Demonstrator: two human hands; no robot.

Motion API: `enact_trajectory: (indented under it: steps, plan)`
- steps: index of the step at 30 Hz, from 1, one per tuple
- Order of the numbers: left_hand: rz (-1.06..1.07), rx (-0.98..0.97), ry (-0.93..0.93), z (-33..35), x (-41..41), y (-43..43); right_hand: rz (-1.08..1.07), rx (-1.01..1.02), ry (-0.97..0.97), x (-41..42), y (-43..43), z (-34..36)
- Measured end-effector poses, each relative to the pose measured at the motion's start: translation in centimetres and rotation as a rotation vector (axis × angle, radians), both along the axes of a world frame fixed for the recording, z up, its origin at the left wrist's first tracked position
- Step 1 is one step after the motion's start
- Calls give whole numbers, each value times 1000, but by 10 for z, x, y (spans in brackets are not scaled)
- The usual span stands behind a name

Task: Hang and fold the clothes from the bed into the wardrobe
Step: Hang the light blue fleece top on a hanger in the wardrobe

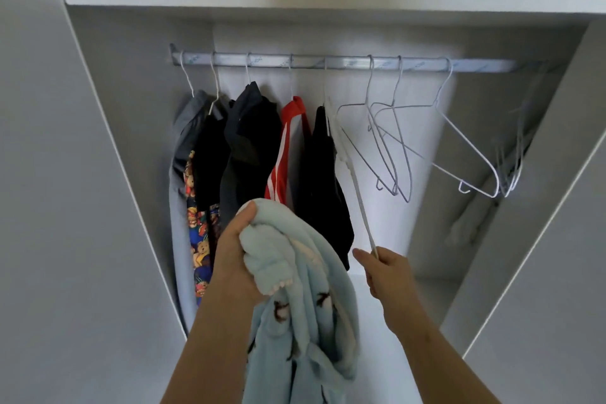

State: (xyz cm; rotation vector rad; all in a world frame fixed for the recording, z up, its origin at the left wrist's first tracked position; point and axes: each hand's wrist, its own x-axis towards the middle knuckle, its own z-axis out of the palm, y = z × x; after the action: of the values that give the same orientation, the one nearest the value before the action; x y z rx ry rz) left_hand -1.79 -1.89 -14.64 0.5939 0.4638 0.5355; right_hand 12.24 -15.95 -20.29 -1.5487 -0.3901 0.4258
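2 hands full rn: left hand [234, 256] clamped on bunched blue fleece garment [305, 305] below wardrobe rail [262, 60], right hand [385, 272] pinching white hanger [348, 167] bottom end. Lift hook off 1st, then thread thru neck.

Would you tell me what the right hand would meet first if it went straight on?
Probably the black garment hanging beside the white hanger that the right hand holds, though depth is unclear.

Soft, cool light fills the wardrobe [328, 5]; its back panel [403, 233] glows brightest, while the side walls [108, 128] sit in grey shadow. Wide-angle distortion splays the edges outward, and the empty hangers at right [519, 147] are smeared by blur.
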Motion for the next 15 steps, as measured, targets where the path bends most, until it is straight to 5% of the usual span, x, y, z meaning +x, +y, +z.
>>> enact_trajectory:
  steps: [15]
  plan:
    - [-107,150,188,-7,13,-54,-229,153,83,15,-85,-27]
